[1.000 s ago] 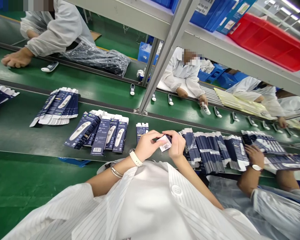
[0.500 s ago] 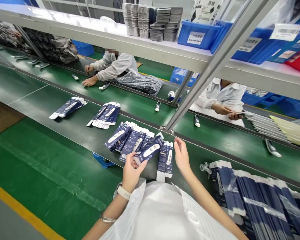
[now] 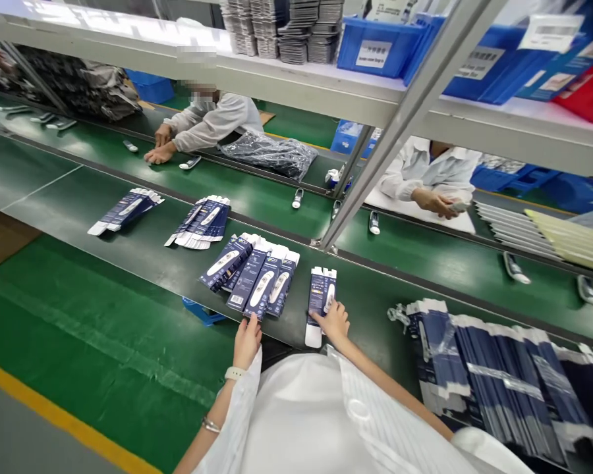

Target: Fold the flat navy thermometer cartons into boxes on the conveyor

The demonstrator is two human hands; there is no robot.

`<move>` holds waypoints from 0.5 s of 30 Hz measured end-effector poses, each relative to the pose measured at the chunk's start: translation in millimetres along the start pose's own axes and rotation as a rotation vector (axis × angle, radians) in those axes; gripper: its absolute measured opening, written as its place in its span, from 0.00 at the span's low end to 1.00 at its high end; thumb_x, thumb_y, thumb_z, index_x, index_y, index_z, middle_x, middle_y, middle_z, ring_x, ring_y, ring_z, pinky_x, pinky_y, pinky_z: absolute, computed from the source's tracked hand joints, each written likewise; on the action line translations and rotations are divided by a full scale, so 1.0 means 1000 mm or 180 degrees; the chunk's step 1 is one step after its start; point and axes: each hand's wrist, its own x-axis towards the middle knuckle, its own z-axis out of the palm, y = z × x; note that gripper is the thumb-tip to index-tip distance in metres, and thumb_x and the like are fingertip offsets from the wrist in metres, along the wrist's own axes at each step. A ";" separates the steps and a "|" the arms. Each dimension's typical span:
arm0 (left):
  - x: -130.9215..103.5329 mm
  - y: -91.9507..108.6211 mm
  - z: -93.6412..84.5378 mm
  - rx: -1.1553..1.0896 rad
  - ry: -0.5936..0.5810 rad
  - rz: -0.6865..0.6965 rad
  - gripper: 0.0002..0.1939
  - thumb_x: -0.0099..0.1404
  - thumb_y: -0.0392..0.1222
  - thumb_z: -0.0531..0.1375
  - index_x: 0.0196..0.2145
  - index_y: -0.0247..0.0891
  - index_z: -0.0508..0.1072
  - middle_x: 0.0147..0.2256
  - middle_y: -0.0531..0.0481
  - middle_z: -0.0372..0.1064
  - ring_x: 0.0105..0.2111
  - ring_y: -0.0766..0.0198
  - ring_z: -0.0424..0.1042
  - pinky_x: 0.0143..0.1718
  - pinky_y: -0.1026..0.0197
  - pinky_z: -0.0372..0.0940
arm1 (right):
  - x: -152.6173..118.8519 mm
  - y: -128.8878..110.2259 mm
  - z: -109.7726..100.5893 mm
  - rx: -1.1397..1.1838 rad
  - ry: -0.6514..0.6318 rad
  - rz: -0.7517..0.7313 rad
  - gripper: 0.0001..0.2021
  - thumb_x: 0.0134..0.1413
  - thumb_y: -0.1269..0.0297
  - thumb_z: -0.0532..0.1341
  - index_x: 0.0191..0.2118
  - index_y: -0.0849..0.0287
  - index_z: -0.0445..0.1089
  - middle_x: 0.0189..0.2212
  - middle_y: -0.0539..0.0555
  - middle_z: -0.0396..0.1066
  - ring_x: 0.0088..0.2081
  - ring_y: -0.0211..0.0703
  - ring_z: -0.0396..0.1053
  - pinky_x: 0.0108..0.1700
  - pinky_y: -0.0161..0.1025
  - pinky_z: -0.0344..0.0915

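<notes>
A row of dark blue printed boxes (image 3: 250, 276), each picturing a white handheld device, lies in front of me near the bench edge. My left hand (image 3: 248, 340) is at the near end of one box (image 3: 264, 284), its fingers closed against the lower edge. To the right, a flattened carton (image 3: 317, 291) lies with its white flaps spread at both ends. Across its lower part is my right hand (image 3: 334, 320), thumb on the left side and fingers on the right, gripping it.
Two fanned piles of flat cartons, one nearer (image 3: 202, 220) and one farther (image 3: 126, 210), lie to the left. Bundled cartons (image 3: 504, 368) are at right. A slanted metal post (image 3: 366, 178) rises beyond my hands. White handheld devices (image 3: 374, 222) sit on the green belt; two co-workers (image 3: 227, 122) work across it.
The box in my left hand has come down onto the row. My right hand has moved from beside the flattened carton onto it. The view has shifted slightly.
</notes>
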 end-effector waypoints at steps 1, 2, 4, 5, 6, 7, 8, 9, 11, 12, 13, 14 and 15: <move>0.000 0.000 -0.002 0.0108 0.0009 0.0000 0.11 0.57 0.43 0.61 0.36 0.37 0.66 0.41 0.43 0.69 0.48 0.58 0.68 0.50 0.55 0.62 | -0.001 0.003 0.004 -0.0167 0.0026 0.0052 0.41 0.37 0.53 0.66 0.57 0.62 0.53 0.55 0.67 0.53 0.55 0.66 0.54 0.51 0.59 0.52; -0.001 -0.001 -0.004 0.0235 0.0034 0.0047 0.12 0.58 0.44 0.60 0.38 0.38 0.66 0.45 0.42 0.68 0.51 0.57 0.65 0.52 0.54 0.60 | -0.001 0.005 0.007 -0.0285 0.0055 0.0097 0.42 0.36 0.54 0.67 0.58 0.62 0.51 0.54 0.67 0.54 0.55 0.65 0.54 0.51 0.58 0.52; -0.003 -0.003 -0.013 0.0542 0.0125 0.0271 0.16 0.57 0.44 0.59 0.44 0.39 0.65 0.52 0.42 0.61 0.55 0.56 0.59 0.54 0.53 0.57 | 0.002 0.009 0.009 -0.0316 0.0112 0.0162 0.46 0.35 0.56 0.68 0.60 0.63 0.48 0.52 0.68 0.57 0.53 0.63 0.56 0.51 0.55 0.54; -0.004 -0.005 -0.019 0.0724 0.0169 0.0429 0.20 0.57 0.44 0.59 0.47 0.40 0.63 0.55 0.41 0.58 0.56 0.56 0.59 0.54 0.53 0.57 | 0.004 0.011 0.009 -0.0293 0.0130 0.0186 0.46 0.34 0.56 0.68 0.60 0.63 0.48 0.50 0.68 0.58 0.53 0.63 0.57 0.50 0.54 0.55; -0.006 -0.008 -0.025 0.0923 0.0193 0.0616 0.23 0.56 0.45 0.59 0.49 0.39 0.61 0.56 0.40 0.57 0.55 0.55 0.60 0.53 0.52 0.58 | 0.007 0.013 0.007 -0.0250 0.0141 0.0210 0.46 0.34 0.57 0.69 0.59 0.64 0.48 0.49 0.69 0.59 0.52 0.63 0.58 0.50 0.53 0.55; -0.008 -0.010 -0.031 0.1124 0.0155 0.0821 0.25 0.55 0.46 0.59 0.50 0.39 0.60 0.56 0.39 0.57 0.52 0.55 0.63 0.51 0.52 0.60 | 0.009 0.015 0.006 -0.0186 0.0150 0.0232 0.44 0.34 0.57 0.68 0.59 0.65 0.50 0.49 0.69 0.60 0.51 0.62 0.59 0.49 0.53 0.56; -0.010 -0.012 -0.037 0.1322 0.0044 0.1030 0.25 0.55 0.47 0.59 0.49 0.38 0.61 0.54 0.38 0.59 0.49 0.55 0.66 0.49 0.53 0.61 | 0.011 0.018 0.004 -0.0115 0.0162 0.0246 0.42 0.36 0.58 0.68 0.57 0.65 0.52 0.48 0.68 0.61 0.51 0.62 0.61 0.49 0.52 0.57; -0.013 -0.014 -0.041 0.1559 -0.0133 0.1238 0.25 0.54 0.48 0.59 0.48 0.37 0.62 0.51 0.39 0.63 0.45 0.56 0.68 0.46 0.53 0.63 | 0.012 0.021 0.003 -0.0030 0.0172 0.0259 0.38 0.37 0.59 0.67 0.56 0.64 0.54 0.48 0.67 0.62 0.50 0.60 0.62 0.48 0.50 0.58; -0.021 -0.015 -0.045 0.2241 -0.0625 0.1532 0.20 0.54 0.49 0.57 0.43 0.37 0.67 0.41 0.42 0.70 0.36 0.59 0.71 0.40 0.55 0.64 | 0.015 0.028 0.001 0.0185 0.0189 0.0279 0.31 0.39 0.61 0.65 0.52 0.62 0.59 0.45 0.64 0.65 0.46 0.56 0.66 0.44 0.46 0.60; -0.025 -0.013 -0.044 0.2669 -0.0894 0.1604 0.17 0.55 0.50 0.57 0.40 0.38 0.68 0.37 0.44 0.72 0.32 0.59 0.71 0.38 0.56 0.64 | 0.016 0.031 0.001 0.0308 0.0198 0.0278 0.27 0.39 0.61 0.64 0.49 0.61 0.61 0.43 0.62 0.66 0.43 0.53 0.67 0.42 0.44 0.61; -0.029 -0.011 -0.040 0.3111 -0.1165 0.1649 0.16 0.55 0.50 0.56 0.38 0.39 0.70 0.33 0.46 0.73 0.30 0.60 0.71 0.36 0.56 0.64 | 0.016 0.033 0.000 0.0441 0.0202 0.0264 0.23 0.39 0.62 0.64 0.46 0.61 0.63 0.39 0.60 0.68 0.40 0.51 0.69 0.39 0.42 0.62; -0.033 -0.008 -0.033 0.3501 -0.1412 0.1702 0.14 0.56 0.50 0.55 0.37 0.40 0.71 0.31 0.47 0.73 0.29 0.59 0.71 0.35 0.57 0.63 | 0.016 0.034 0.000 0.0581 0.0201 0.0232 0.18 0.40 0.63 0.63 0.41 0.60 0.65 0.35 0.57 0.69 0.37 0.50 0.69 0.37 0.41 0.62; -0.036 -0.005 -0.025 0.3780 -0.1635 0.1783 0.14 0.57 0.50 0.55 0.37 0.40 0.72 0.31 0.48 0.73 0.29 0.59 0.71 0.35 0.57 0.63 | 0.015 0.035 -0.002 0.0730 0.0200 0.0179 0.13 0.40 0.62 0.62 0.36 0.60 0.66 0.31 0.55 0.69 0.34 0.48 0.69 0.35 0.39 0.62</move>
